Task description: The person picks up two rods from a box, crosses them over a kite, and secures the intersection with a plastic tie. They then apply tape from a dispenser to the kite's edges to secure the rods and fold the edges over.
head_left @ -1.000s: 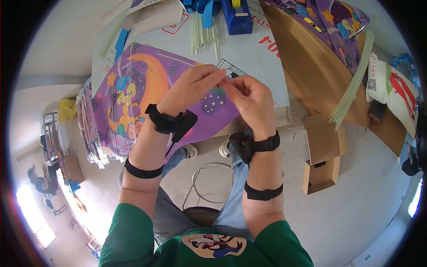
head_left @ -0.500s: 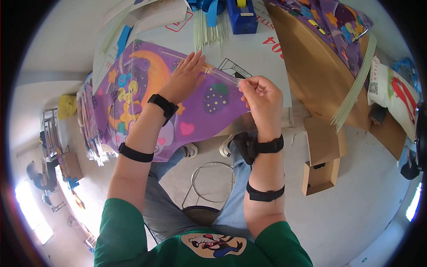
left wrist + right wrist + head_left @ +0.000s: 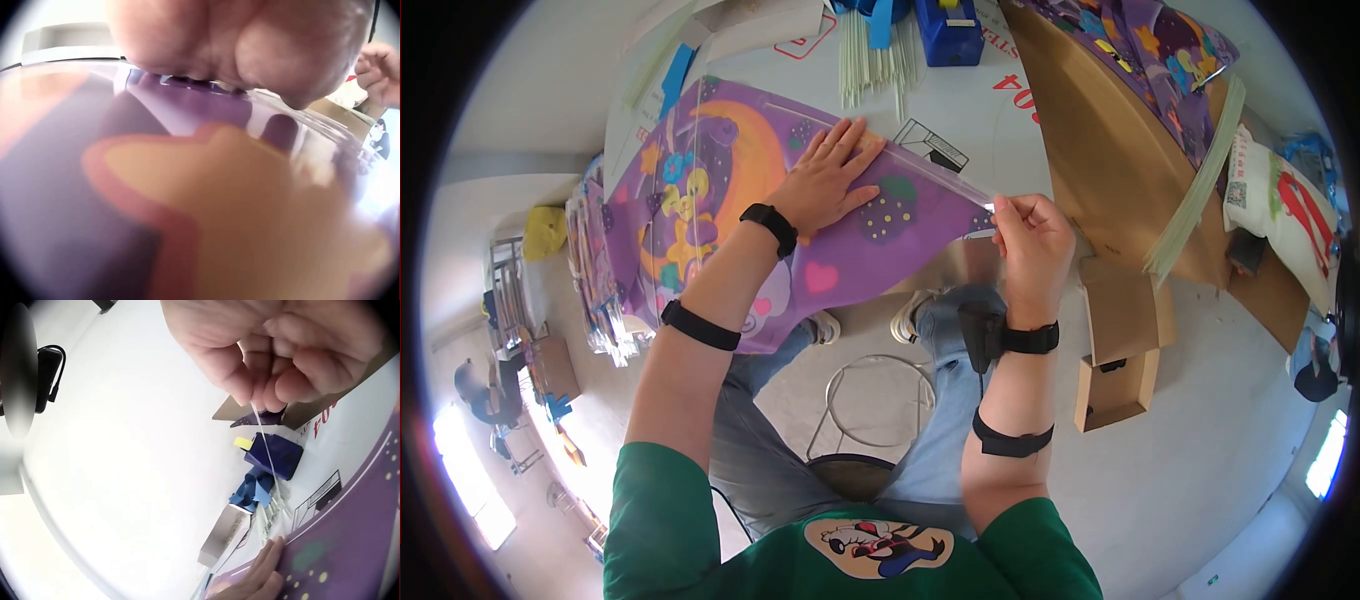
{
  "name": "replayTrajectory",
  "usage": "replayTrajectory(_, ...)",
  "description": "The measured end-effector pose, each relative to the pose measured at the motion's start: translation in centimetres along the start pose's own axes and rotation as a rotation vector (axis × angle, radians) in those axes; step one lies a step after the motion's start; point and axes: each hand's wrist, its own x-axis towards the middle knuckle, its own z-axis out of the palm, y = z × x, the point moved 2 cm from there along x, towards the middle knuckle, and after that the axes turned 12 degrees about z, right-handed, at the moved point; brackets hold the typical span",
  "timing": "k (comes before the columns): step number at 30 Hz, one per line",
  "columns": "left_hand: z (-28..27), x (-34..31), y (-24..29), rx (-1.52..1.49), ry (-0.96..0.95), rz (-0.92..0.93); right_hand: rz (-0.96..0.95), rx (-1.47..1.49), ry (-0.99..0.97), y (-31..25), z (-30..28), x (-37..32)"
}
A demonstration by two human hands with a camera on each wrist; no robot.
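Observation:
A purple sheet (image 3: 820, 240), printed with a moon, stars and a strawberry, lies spread over the tabletop. My left hand (image 3: 828, 180) rests flat on it near the far edge, fingers extended, as the left wrist view shows close over a printed star (image 3: 187, 169). Off the sheet's right corner, my right hand (image 3: 1032, 235) pinches the end of a thin translucent strip (image 3: 267, 447) between thumb and fingertips. In the right wrist view the strip runs from those fingertips down towards the table. A pale line follows the sheet's far edge between the hands.
At the back stand a blue tape dispenser (image 3: 950, 35) and a bundle of pale thin sticks (image 3: 872, 65) beside blue ribbon. More sticks (image 3: 1200, 185) lie on brown cardboard (image 3: 1120, 140) at right. An open carton (image 3: 1115, 390) is on the floor; a stool (image 3: 880, 400) stands between the legs.
The hands were together over the sheet's edge and have parted. My left hand has come down flat on the sheet, while my right has drawn away rightwards, pinching the strip's end.

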Motion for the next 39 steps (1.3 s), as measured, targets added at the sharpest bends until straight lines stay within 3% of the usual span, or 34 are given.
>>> replayTrajectory(8, -0.3, 0.1, 0.6, -0.02, -0.024, 0.002, -0.064, -0.41, 0.275, 1.8, -2.1, 0.9)
replayTrajectory(20, -0.1, 0.2, 0.4, -0.014, -0.031, 0.005, -0.086, -0.706, 0.348, 2.8, -2.6, 1.2)
replayTrajectory(39, -0.1, 0.2, 0.5, -0.008, -0.055, 0.025, -0.213, -0.837, 0.373, 3.8, -2.4, 2.1)
